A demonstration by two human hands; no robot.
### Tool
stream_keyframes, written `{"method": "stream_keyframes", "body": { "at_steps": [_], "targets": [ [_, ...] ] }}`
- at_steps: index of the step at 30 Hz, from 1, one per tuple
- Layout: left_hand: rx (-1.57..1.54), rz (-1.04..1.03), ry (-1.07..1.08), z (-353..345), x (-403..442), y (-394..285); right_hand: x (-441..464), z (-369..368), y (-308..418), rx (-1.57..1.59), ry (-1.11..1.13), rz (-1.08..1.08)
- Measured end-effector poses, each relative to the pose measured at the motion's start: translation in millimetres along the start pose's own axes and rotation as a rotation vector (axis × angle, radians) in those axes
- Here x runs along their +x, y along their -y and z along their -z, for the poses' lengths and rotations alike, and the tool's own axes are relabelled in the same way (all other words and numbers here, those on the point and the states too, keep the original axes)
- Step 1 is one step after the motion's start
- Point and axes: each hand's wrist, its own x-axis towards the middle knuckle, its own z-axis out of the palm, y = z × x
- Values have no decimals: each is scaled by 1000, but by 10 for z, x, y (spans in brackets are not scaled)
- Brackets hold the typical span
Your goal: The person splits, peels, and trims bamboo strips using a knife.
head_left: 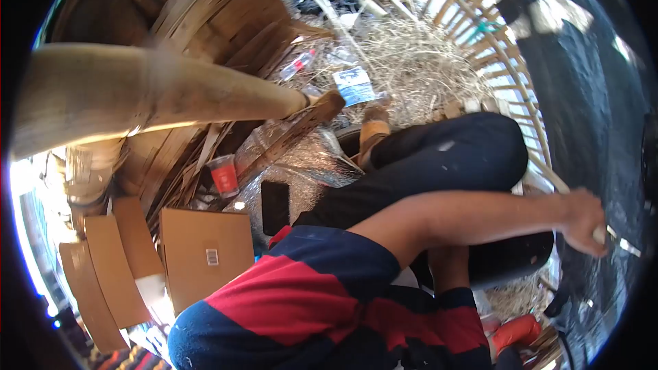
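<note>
My left hand (586, 223) is closed at the far right, at the end of my outstretched left arm. A small pale object, too unclear to name, shows at its fingers, with a bright narrow piece (624, 242) just beyond it against a dark sheet (582, 103). A curved pale strip (548, 175) runs close to this hand. Part of my right forearm (449, 267) shows beneath the left arm; the right hand itself is hidden. My bent legs in dark trousers (452, 154) lie under and above the left arm.
A thick bamboo pole (144, 92) crosses the upper left. Cardboard (205, 253), a red cup (223, 176) and a black phone-like rectangle (275, 207) are at lower left. A slatted bamboo frame (504, 48) curves around straw (425, 55). A blue-white packet (354, 85) lies near my foot.
</note>
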Motion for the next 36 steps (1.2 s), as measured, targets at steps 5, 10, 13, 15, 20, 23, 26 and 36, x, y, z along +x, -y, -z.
{"method": "stream_keyframes", "body": {
  "at_steps": [5, 10, 13, 15, 20, 23, 26, 36],
  "targets": [
    [-262, -127, -210, 773, 74, -31, 360, -127, 268, 51, 1, 87],
    [-462, -99, -418, 1775, -9, 228, 533, -131, 340, 200, 53, 119],
    [-372, 110, -611, 2134, -291, 188, 438, -93, 242, 295, 74, 157],
    [-383, 16, -630, 2293, -414, 165, 426, -74, 195, 341, 65, 173],
    [-469, 3, -749, 2639, -638, 404, 88, -105, 449, 441, -36, 117],
    [-407, -16, -750, 2677, -646, 391, -164, -91, 662, 342, -74, 213],
    [-394, -33, -829, 2669, -656, 334, -651, -14, 885, 486, -25, 173],
    [-443, -100, -828, 2568, -523, 321, -1506, -275, 926, 768, -531, 181]
  ]
}}
